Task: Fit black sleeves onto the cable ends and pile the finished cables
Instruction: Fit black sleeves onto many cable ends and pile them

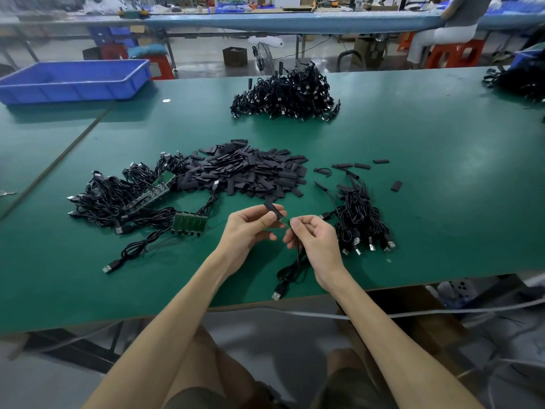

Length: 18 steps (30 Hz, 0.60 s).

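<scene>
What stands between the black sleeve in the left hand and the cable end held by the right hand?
Nothing visible. The left hand pinches the black sleeve, the right hand pinches the cable end with its small green board, and no other thing lies between the two.

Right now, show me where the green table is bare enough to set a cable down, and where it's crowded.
Bare: the wide stretch of table right of the far cable pile and beyond the near bundle; the strip between the blue bin and that pile; the near-left corner in front of the board-ended cables. Crowded: the sleeve heap and the cables either side.
</scene>
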Tool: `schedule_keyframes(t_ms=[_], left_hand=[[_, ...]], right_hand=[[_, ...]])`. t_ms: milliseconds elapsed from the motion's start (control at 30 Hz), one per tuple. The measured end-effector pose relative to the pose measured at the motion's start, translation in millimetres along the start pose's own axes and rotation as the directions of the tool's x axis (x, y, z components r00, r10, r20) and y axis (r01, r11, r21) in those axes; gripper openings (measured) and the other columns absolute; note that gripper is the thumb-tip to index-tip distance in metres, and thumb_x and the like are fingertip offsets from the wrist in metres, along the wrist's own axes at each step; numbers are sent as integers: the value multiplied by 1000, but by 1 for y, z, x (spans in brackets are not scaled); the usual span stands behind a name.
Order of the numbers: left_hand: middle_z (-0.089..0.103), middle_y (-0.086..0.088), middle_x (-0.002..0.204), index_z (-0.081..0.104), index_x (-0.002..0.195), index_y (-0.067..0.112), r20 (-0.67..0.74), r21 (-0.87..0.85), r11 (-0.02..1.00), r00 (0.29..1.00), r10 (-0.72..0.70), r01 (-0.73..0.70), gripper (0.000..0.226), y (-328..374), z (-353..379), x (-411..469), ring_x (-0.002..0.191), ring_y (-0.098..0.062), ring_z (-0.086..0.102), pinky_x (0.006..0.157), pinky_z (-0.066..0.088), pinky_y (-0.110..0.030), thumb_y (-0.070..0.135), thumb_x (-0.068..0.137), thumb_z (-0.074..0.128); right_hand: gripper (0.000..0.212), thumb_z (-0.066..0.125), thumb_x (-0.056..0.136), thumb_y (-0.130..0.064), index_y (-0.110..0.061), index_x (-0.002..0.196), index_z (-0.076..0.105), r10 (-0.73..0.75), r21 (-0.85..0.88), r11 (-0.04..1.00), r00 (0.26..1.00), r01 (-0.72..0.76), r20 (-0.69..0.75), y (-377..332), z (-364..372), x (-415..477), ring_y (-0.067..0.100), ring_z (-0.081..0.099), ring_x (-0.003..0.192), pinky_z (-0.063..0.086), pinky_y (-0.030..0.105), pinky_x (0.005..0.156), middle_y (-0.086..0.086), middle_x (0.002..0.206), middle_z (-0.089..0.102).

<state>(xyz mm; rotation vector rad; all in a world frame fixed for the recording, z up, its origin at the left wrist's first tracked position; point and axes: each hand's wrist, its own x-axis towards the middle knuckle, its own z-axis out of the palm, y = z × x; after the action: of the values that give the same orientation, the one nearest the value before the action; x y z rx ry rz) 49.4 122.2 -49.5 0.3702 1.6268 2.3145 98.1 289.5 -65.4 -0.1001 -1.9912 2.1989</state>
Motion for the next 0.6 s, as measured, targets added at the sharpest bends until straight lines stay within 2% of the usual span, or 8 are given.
schedule_keyframes(t_ms=[200,433,533,600], left_hand=[[76,-12,110,74,110,7,-44,154,979,989,140,-132,19,-3,2,1,98,-21,72,69,58,-28,8,91,71],[76,-11,103,72,110,5,-17,246,963,993,121,-113,16,-5,7,-2,89,-19,71,70,56,-27,8,94,69],[75,-13,98,73,107,4,-34,248,968,998,52,-42,20,0,4,-2,87,-22,69,70,55,-30,19,94,72],[73,-13,91,72,103,3,-68,252,968,998,2,15,24,2,1,-1,82,-23,68,68,55,-30,25,92,75]], right_hand=[[13,61,104,-16,-5,99,65,-4,0,1000,1000,4,27,-1,-2,0,16,66,62,52,22,63,9,75,75],[16,60,105,-17,-2,101,62,-3,-25,1000,999,4,54,-1,-2,0,17,62,56,46,21,54,9,73,73],[18,61,105,-19,-2,100,63,-6,-34,999,998,9,68,-3,-1,-1,16,62,57,48,21,56,9,73,73],[17,66,102,-21,-4,100,65,-10,-77,997,995,17,98,-4,1,-1,17,65,62,52,23,63,9,77,75]])
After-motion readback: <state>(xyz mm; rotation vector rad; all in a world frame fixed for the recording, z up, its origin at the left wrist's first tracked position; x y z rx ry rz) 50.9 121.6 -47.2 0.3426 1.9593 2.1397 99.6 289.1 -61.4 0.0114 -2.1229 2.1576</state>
